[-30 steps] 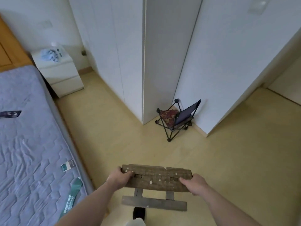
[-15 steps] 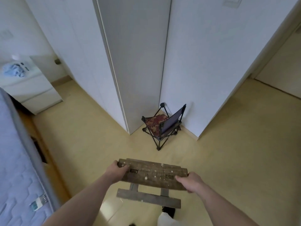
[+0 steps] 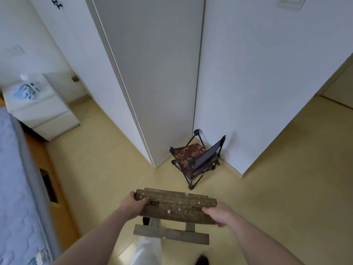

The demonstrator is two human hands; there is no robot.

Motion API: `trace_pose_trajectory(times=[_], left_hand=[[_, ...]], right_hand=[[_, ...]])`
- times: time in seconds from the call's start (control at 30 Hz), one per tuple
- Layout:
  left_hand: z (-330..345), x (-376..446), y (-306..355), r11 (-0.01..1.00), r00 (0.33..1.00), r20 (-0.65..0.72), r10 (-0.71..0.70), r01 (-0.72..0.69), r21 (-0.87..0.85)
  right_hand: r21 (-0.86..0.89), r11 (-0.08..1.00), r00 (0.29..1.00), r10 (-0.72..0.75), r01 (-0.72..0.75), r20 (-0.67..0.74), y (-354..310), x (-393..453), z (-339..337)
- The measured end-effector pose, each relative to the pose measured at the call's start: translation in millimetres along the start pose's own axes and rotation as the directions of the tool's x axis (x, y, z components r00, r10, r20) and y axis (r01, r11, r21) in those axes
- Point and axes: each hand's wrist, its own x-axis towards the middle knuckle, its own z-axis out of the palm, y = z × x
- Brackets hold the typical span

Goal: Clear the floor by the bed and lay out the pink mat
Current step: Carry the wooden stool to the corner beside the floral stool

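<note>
A small dark wooden stool (image 3: 176, 208), speckled with white paint, is held off the yellow floor in front of me. My left hand (image 3: 132, 204) grips the left end of its seat. My right hand (image 3: 219, 213) grips the right end. Its lower crossbar (image 3: 170, 234) hangs below the seat. The bed (image 3: 13, 188) with its grey quilted mattress runs along the left edge. No pink mat is in view.
A small folding camp chair (image 3: 194, 159) with a red leaf-pattern seat stands in the corner between the white wardrobe (image 3: 152, 73) and the wall. A white nightstand (image 3: 38, 109) with cloth on top sits at the back left. A doorway opens at the right.
The view has swung right and moved toward the corner; the bed has slid to the left edge and the folding chair looks closer. Both hands keep holding the stool.
</note>
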Motion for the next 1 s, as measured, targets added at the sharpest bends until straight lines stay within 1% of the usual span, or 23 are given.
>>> trace_pose_trajectory(times=[0.13,0.23,0.33,0.37,0.4,0.5,0.57,0.63,0.7,0.73,0.87,1.0], left_hand=[[-18.1,48.6,19.9,0.999,0.999,0.052,0.012,-0.014,0.053],[-31.7,76.1,29.2,0.998,0.994,0.103,0.018,-0.025,0.065],[-52.2,131.9,33.6,0.996,0.984,0.179,-0.019,0.003,0.089],[-57.1,141.5,35.1,0.996,0.980,0.197,-0.025,0.008,0.087],[-61.7,169.3,37.8,0.995,0.975,0.220,-0.028,0.007,0.098],[-62.7,232.9,37.1,0.990,0.969,0.241,-0.048,0.014,0.143],[-58.1,270.0,39.9,0.987,0.969,0.247,-0.033,-0.007,0.160],[-38.2,326.7,31.5,0.983,0.959,0.273,-0.070,0.021,0.180],[-34.8,346.6,35.5,0.983,0.963,0.260,-0.066,0.018,0.182],[-23.3,368.6,31.3,0.981,0.963,0.259,-0.073,0.023,0.194],[23.9,441.2,9.0,0.976,0.968,0.233,-0.089,0.038,0.214],[71.8,512.5,-12.4,0.967,0.973,0.213,-0.087,0.030,0.253]], right_hand=[[0.014,0.998,0.998,0.059,-0.059,0.007,-33.1,27.5,0.4],[0.035,0.998,0.998,0.060,-0.060,0.005,-52.5,39.0,5.7],[0.053,0.993,0.994,0.107,-0.108,0.014,-87.3,64.6,18.3],[0.076,0.989,0.992,0.124,-0.126,0.026,-93.3,67.2,20.7],[0.102,0.982,0.986,0.158,-0.162,0.044,-105.9,86.8,26.1],[0.147,0.954,0.965,0.256,-0.262,0.054,-129.9,129.8,46.6],[0.190,0.942,0.961,0.275,-0.277,0.041,-137.6,158.4,53.5],[0.210,0.915,0.939,0.332,-0.344,0.089,-139.6,211.8,74.8],[0.234,0.906,0.935,0.343,-0.354,0.089,-143.5,226.6,78.3],[0.247,0.898,0.931,0.354,-0.364,0.085,-143.1,251.6,89.1],[0.258,0.912,0.948,0.302,-0.318,0.100,-133.4,339.3,128.8],[0.283,0.900,0.944,0.314,-0.331,0.107,-121.7,414.2,161.7]])
